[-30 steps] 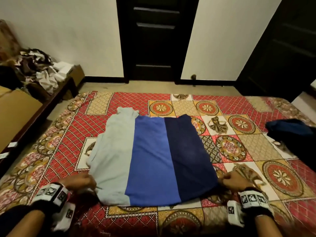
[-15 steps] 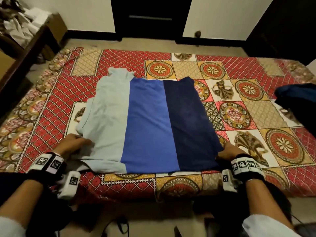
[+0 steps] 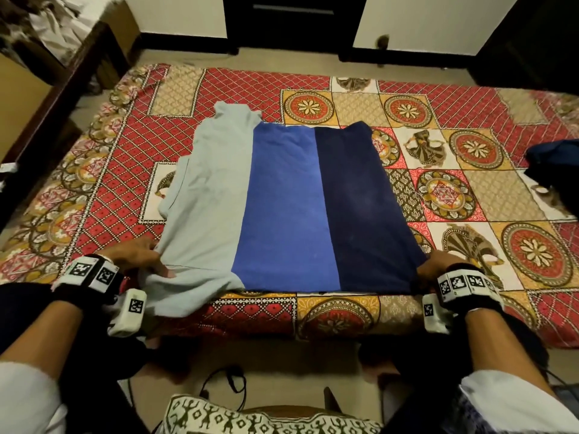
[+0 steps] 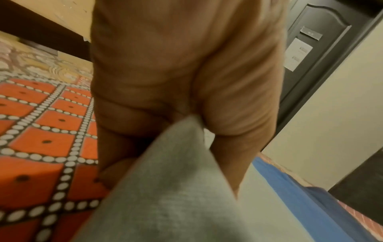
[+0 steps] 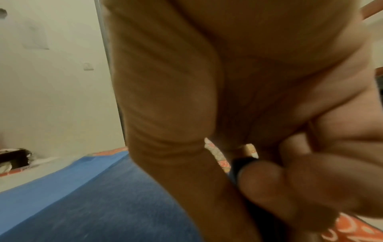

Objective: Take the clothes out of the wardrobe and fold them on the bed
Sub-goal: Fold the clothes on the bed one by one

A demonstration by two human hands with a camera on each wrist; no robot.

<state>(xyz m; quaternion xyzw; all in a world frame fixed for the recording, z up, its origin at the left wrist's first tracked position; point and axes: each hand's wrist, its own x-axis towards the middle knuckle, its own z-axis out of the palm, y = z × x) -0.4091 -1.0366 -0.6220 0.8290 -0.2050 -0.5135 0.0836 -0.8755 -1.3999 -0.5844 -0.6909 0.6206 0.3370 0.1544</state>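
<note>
A striped garment (image 3: 282, 208), pale grey, mid blue and navy, lies spread flat on the patterned bed (image 3: 470, 214), its hem at the near edge. My left hand (image 3: 138, 258) grips the pale grey corner of the hem; in the left wrist view the grey cloth (image 4: 170, 188) is bunched between thumb and fingers. My right hand (image 3: 435, 267) pinches the navy corner; the right wrist view shows the dark hem (image 5: 238, 168) between thumb and fingertips (image 5: 269, 185). The grey corner hangs over the bed's edge.
A dark blue garment (image 3: 554, 161) lies at the bed's right side. A wooden unit with a heap of clothes (image 3: 53, 36) stands at the left. A dark door (image 3: 291, 20) is beyond the bed. A patterned cushion (image 3: 238, 418) and cable lie on the floor by my legs.
Both hands have drawn the garment's hem toward the near edge of the bed; the grey corner now hangs over it. The view has tilted further down.
</note>
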